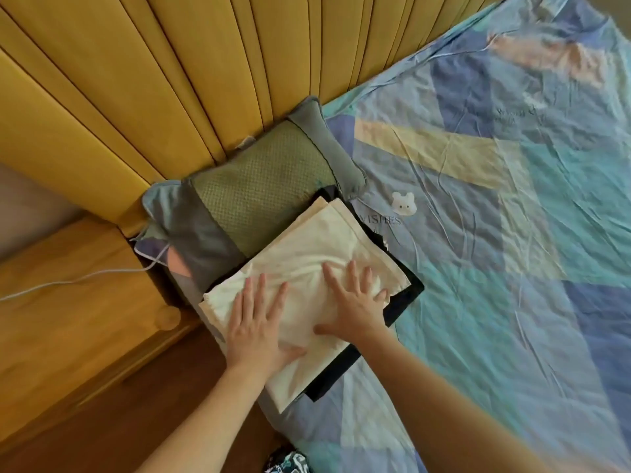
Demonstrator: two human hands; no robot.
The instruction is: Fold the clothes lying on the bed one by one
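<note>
— Pressed flat with both palms? Left hand (254,327) and right hand (355,303) both down on the folded cream garment (307,254), fingers straight and spread wide, gripping nothing.

— Yes. Lay directly under the fingertips, stacked on a folded black garment (404,297) showing as a dark border just beyond the right little finger. Beyond the fingertips, a grey-green pillow (259,189) against the yellow padded headboard (170,80); off to the right of the right hand, only the blue patterned bedsheet (512,233).

— Felt how, judging by the look?

— Light, thin, limp; wrinkled up between the two hands, so likely to slide and lose its fold if dragged. Best pinched at two corners of the folded edge, or lifted from beneath with flat hands.

— And the dark patterned scrap near the left forearm, at the bottom edge?

— Possibly another garment (286,462); too cropped to tell.
</note>
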